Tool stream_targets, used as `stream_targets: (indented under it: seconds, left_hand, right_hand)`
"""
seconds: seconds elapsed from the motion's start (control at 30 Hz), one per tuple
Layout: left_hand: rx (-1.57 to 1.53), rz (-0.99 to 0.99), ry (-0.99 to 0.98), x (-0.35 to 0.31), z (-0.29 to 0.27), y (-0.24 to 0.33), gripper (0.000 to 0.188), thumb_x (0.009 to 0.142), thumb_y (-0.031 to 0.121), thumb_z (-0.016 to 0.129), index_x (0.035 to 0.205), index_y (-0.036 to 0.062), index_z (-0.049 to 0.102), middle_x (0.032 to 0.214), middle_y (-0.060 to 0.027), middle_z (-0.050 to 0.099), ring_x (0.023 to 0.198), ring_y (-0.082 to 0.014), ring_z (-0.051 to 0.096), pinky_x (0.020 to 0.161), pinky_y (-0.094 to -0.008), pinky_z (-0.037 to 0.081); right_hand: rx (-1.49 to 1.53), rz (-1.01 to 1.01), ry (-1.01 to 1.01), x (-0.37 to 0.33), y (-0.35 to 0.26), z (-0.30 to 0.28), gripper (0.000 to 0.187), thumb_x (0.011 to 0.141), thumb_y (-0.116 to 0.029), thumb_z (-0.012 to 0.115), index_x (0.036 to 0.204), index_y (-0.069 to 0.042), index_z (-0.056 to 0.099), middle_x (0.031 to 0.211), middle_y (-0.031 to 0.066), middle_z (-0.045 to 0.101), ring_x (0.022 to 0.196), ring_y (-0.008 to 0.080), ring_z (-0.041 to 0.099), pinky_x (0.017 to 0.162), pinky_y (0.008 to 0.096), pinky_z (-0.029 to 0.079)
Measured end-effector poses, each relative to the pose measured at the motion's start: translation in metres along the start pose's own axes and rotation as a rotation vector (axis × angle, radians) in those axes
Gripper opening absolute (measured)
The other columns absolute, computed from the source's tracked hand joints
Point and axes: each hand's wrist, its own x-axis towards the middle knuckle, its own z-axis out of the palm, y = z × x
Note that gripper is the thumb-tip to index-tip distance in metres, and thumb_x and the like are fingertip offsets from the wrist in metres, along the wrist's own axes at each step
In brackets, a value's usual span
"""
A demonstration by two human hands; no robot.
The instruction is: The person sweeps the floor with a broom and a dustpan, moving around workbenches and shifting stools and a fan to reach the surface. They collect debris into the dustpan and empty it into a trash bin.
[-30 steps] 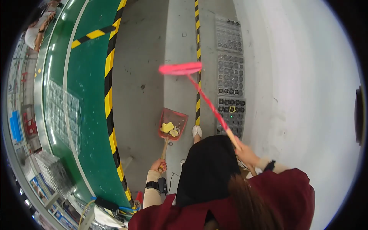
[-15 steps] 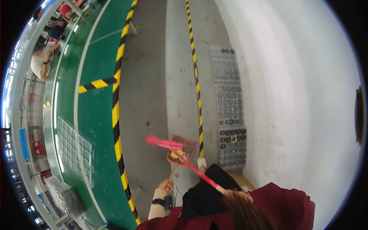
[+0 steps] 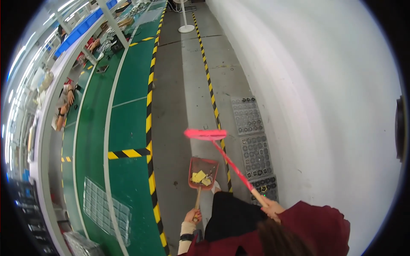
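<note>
My left hand [image 3: 193, 216] is wrapped round the wooden handle of a red dustpan [image 3: 203, 161]. Inside the pan lie yellow scraps [image 3: 199, 176] and small dark bits of litter. My right hand [image 3: 272, 208] grips the pale upper end of the stick of a broom [image 3: 232, 165]. Its bright pink-red head [image 3: 206, 134] is beyond the dustpan's front edge, apart from it, over the grey floor. Whether the bristles touch the floor I cannot tell.
Trays of round dark parts [image 3: 256, 157] line the floor along the white wall [image 3: 307, 111]. To the left runs a green workbench [image 3: 128, 128] edged with yellow-black tape, with a clear tray [image 3: 106, 209] on it. Co-workers' hands [image 3: 64, 106] rest there. A white stand [image 3: 186, 29] is far ahead.
The broom head has moved from over the dustpan to beyond its front edge, uncovering the scraps inside. My view has tilted up, showing more of the aisle ahead. Both hands keep their grips.
</note>
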Motion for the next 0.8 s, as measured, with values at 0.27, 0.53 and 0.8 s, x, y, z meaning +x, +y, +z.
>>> stream_targets:
  seconds: [0.27,0.53,0.8]
  left_hand:
    - [0.147,0.011,-0.001,0.029,0.108,0.157,0.015,0.076,0.01,0.047,0.064,0.0064,0.039,0.05,-0.0024,0.039,0.041,-0.0117,0.039,0.036,-0.0229,0.034]
    - [0.236,-0.004,-0.078,0.076,0.239,0.324,0.013,0.075,0.01,0.048,0.065,0.0061,0.041,0.05,-0.0015,0.041,0.041,-0.0106,0.04,0.036,-0.0213,0.035]
    - [0.296,-0.029,0.012,0.114,0.381,0.486,0.014,0.075,0.011,0.05,0.064,0.0059,0.043,0.051,-0.0025,0.045,0.039,-0.0096,0.043,0.034,-0.0204,0.037]
  right_hand:
    - [0.479,0.105,0.016,0.053,-0.105,-0.068,0.061,0.077,-0.01,0.052,0.13,-0.018,0.022,0.055,0.0011,0.041,0.04,0.0091,0.039,0.035,0.0237,0.034]
    - [0.554,0.101,0.085,0.166,-0.173,-0.155,0.059,0.078,-0.008,0.049,0.13,-0.017,0.023,0.055,0.0011,0.041,0.04,0.0092,0.039,0.035,0.0236,0.034]
    - [0.604,-0.053,0.066,0.329,-0.261,-0.292,0.061,0.079,-0.007,0.048,0.131,-0.018,0.019,0.054,0.0003,0.04,0.039,0.0078,0.039,0.034,0.0225,0.036]
